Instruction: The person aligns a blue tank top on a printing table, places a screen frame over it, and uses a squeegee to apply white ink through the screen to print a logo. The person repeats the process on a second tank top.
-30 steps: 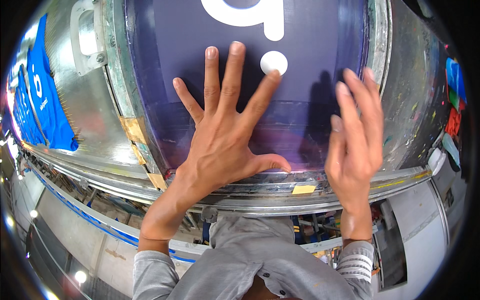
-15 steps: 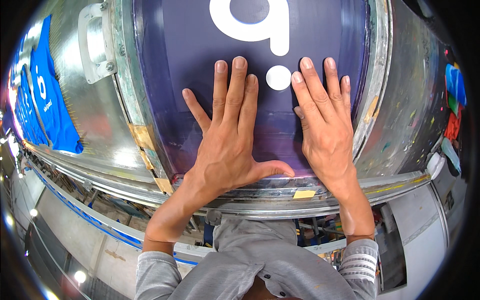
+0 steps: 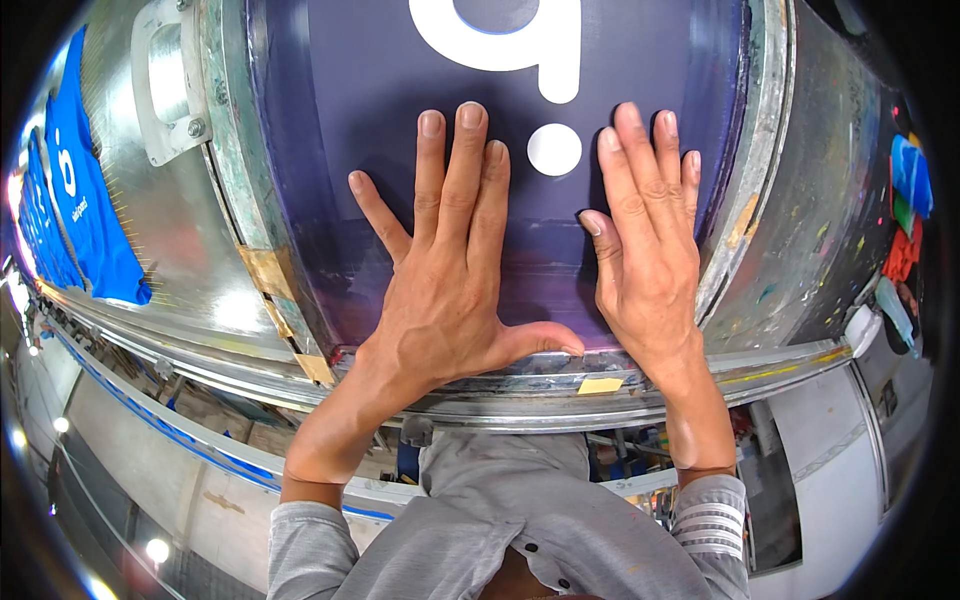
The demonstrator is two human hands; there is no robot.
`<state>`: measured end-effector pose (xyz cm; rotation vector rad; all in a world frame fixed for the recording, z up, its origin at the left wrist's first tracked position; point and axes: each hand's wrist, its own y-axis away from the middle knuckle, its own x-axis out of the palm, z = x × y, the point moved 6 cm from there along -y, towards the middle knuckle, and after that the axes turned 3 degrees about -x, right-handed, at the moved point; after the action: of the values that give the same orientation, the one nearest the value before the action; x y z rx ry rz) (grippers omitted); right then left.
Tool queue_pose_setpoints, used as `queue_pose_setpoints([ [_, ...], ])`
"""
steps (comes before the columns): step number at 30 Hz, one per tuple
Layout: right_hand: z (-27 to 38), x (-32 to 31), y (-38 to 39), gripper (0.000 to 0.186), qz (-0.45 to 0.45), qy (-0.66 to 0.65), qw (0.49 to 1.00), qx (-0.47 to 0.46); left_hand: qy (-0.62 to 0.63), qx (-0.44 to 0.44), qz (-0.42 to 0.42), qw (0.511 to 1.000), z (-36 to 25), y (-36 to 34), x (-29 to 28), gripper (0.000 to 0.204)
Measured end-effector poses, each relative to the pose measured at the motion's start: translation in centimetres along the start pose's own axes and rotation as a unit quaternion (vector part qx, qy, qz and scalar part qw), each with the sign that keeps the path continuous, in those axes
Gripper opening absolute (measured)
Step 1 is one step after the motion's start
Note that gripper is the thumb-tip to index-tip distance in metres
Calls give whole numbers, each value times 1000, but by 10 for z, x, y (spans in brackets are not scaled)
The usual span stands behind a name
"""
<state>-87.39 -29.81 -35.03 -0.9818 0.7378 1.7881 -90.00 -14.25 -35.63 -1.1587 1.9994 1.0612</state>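
Note:
In front of me lies a dark purple printing screen (image 3: 370,90) in a metal frame (image 3: 765,130). It bears a large white letter-like shape (image 3: 560,60) and a white dot (image 3: 554,150) below it. My left hand (image 3: 440,270) lies flat on the screen's near left part, fingers spread, with its thumb stretched along the near edge. On the right, my right hand (image 3: 650,250) rests on the screen beside the dot, its fingers stretched out and its thumb apart. Neither hand holds anything.
Blue fabric pieces (image 3: 90,190) with white prints lie at the far left. A white metal handle (image 3: 172,85) stands left of the frame. Tan tape (image 3: 268,272) sticks to the frame's left side. Coloured cloths (image 3: 908,190) hang at the right, near a white object (image 3: 862,330). A metal rail (image 3: 480,410) runs before me.
The right hand has shifted slightly away from the white dot and its thumb has spread outward. My left hand stays in nearly the same place on the screen. The whole view has moved slightly.

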Motion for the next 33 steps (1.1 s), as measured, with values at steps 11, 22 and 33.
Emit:
queue_pose_setpoints([
  [11,-1,0,0,54,-15,-3,1000,2,65,32,-5,997,3,4,-7,141],
  [22,1,7,-1,52,-18,45,999,2,27,30,13,999,2,4,-2,138],
  [33,0,9,0,56,-34,35,999,-8,16,19,16,1000,2,3,-2,138],
])
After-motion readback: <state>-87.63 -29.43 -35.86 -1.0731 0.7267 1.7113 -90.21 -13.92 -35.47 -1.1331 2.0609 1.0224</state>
